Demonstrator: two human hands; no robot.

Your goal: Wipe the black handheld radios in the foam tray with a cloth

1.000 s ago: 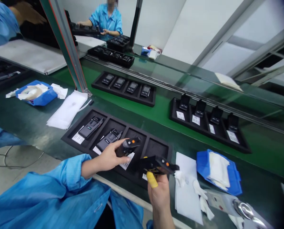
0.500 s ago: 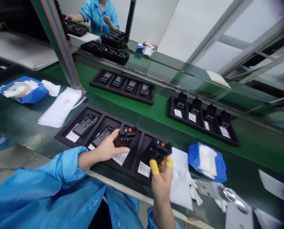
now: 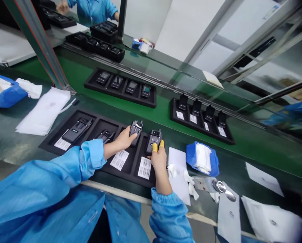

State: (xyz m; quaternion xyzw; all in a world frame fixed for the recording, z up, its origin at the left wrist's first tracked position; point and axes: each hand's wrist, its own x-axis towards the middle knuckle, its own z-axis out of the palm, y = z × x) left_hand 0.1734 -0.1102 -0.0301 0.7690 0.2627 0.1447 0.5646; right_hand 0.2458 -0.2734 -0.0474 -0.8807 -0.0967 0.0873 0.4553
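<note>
A black tray (image 3: 48,143) with four slots lies in front of me. My left hand (image 3: 124,139) grips a black handheld radio (image 3: 136,130) over the third slot, above a white label (image 3: 119,159). My right hand (image 3: 158,157), with yellow finger cots, grips another black radio (image 3: 154,138) over the fourth slot, above its label (image 3: 144,167). Both radios face up. Two more radios (image 3: 76,129) lie in the left slots; my left sleeve partly hides the second one (image 3: 105,136).
On the green belt (image 3: 166,116) sit a tray of radios (image 3: 120,86) and a tray of chargers (image 3: 200,118). White sheets (image 3: 43,111), blue bins of wipes (image 3: 201,158) and a metal tool (image 3: 223,187) lie nearby. A person in blue works at the far left. A slanted post (image 3: 39,44) stands to the left.
Both hands have turned the radios face up and lowered them from above the tray into the third and fourth slots. The view has shifted right.
</note>
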